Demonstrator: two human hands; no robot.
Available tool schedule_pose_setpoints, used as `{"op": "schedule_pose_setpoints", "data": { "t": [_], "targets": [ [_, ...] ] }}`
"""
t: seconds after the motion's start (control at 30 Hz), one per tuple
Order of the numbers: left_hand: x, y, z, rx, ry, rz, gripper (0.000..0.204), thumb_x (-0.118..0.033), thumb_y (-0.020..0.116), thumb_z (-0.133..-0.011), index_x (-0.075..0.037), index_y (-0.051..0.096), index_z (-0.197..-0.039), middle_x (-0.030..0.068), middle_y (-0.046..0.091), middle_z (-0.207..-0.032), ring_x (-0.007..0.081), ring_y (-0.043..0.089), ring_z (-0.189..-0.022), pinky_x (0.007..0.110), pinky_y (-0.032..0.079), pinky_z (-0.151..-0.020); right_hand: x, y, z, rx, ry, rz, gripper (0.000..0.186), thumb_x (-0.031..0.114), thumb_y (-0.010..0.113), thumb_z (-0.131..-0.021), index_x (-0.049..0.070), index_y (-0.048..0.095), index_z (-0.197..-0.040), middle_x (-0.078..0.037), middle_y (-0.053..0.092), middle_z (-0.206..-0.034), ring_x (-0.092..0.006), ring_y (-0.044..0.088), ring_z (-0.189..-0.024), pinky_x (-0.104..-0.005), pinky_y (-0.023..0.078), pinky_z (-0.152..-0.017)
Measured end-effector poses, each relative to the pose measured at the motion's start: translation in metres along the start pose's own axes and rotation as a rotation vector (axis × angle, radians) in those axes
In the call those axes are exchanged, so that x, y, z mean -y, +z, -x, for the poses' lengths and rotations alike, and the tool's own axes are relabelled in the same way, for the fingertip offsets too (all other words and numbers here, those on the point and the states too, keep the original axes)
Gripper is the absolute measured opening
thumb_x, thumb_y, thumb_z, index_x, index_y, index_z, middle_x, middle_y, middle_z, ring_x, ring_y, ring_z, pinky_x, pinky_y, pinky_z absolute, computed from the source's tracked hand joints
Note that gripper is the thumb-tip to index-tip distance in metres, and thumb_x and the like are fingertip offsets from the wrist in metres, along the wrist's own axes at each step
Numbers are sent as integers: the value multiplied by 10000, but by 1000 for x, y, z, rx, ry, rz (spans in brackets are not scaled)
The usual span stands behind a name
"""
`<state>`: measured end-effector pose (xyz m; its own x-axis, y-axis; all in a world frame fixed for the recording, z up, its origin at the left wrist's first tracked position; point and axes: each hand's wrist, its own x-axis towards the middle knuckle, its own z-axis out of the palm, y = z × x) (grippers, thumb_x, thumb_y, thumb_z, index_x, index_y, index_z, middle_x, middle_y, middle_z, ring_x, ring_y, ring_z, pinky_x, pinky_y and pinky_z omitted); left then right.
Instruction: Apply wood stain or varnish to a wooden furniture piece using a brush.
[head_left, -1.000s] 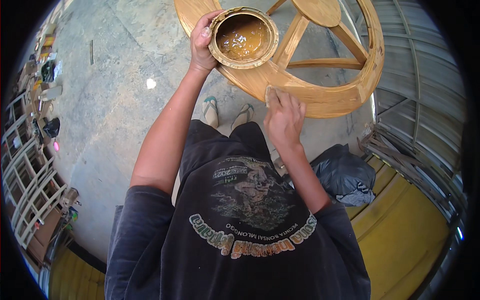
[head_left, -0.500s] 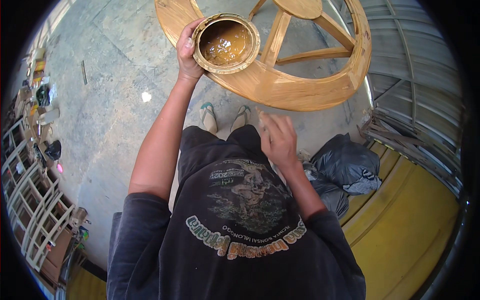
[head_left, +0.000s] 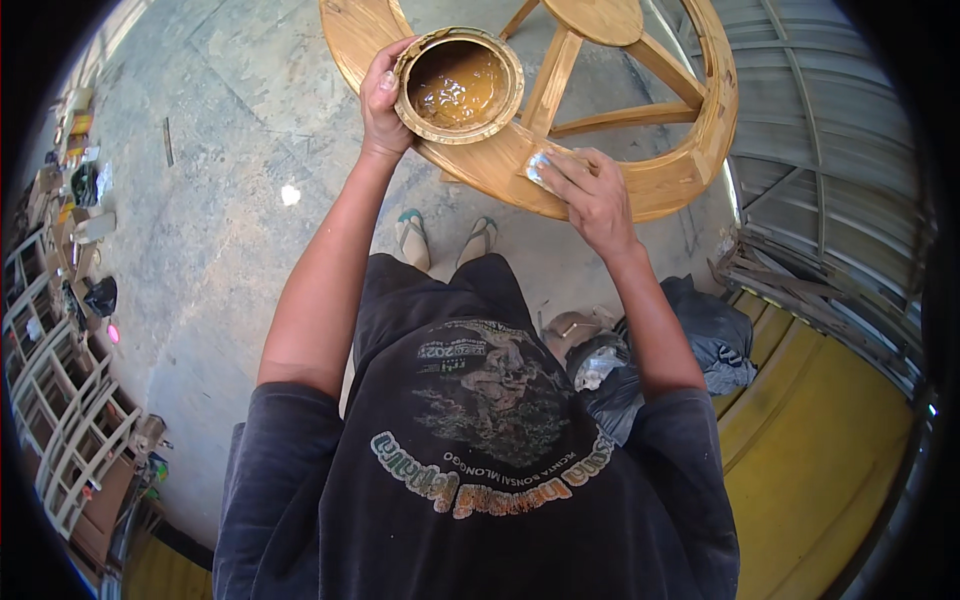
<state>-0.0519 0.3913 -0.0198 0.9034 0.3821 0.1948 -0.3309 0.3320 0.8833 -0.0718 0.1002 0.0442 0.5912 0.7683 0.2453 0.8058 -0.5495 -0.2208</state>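
Note:
My left hand (head_left: 385, 112) grips a round can (head_left: 463, 138) by its left side. Glossy brown paste (head_left: 458, 95) lies inside, and dried smears coat the rim. Beneath the can is a curved wooden ring (head_left: 665, 185) with spokes that meet a round wooden centre piece (head_left: 603, 18). My right hand (head_left: 600, 205) is closed on a small, shiny metal scraper (head_left: 540, 170). The blade rests against the ring's near face, just right of the can. Its grip end is hidden under my fingers.
Black plastic bags (head_left: 705, 325) lie at my right, beside a yellow panel (head_left: 800, 450) and a corrugated metal wall (head_left: 840, 130). Wooden frames (head_left: 80, 430) and assorted clutter line the left edge. My sandalled feet stand on the concrete floor (head_left: 230, 200) below the ring.
My right hand has swung up and to the right, from in front of my body onto the ring, bringing the scraper into clear view. The can has shifted only slightly.

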Motion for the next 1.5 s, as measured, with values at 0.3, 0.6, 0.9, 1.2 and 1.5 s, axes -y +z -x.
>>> {"op": "schedule_pose_setpoints", "data": {
  "t": [0.3,0.6,0.9,1.2,1.5],
  "targets": [
    [-1,0,2,-17,0,0,753,-541,457,-793,72,510,-1227,159,617,-1136,224,590,-1065,333,449,-965,38,-29,9,252,266,98,450,-30,636,-694,105,693,-1120,-45,659,-1161,-266,558,-986,-387,433,-824],
    [-3,1,0,12,-9,30,762,-554,467,-797,69,506,-1234,159,617,-1132,216,593,-1057,327,451,-963,51,10,-24,-15,409,114,434,-31,631,-697,30,662,-1126,-105,638,-1064,-275,574,-1046,-395,419,-835],
    [-2,1,-2,10,-19,39,773,-559,466,-798,74,496,-1242,167,607,-1162,227,591,-1078,338,455,-970,101,25,3,4,413,147,432,10,627,-716,32,658,-1146,-78,621,-1006,-242,567,-948,-390,389,-830],
    [-5,-4,1,11,-56,74,773,-561,480,-824,64,472,-1278,171,585,-1208,247,582,-1118,365,453,-1001,125,51,81,-2,536,-257,261,31,646,-759,27,695,-1015,-134,652,-942,-305,593,-881,-396,466,-802],
    [-24,-10,-20,46,-294,-45,711,-560,322,-896,-14,513,-1309,142,561,-1310,289,536,-1201,442,409,-1049,114,44,71,-589,1371,-1535,157,80,523,-981,10,556,-1118,-123,654,-1019,-171,649,-693,-267,532,-609]
  ]
}}
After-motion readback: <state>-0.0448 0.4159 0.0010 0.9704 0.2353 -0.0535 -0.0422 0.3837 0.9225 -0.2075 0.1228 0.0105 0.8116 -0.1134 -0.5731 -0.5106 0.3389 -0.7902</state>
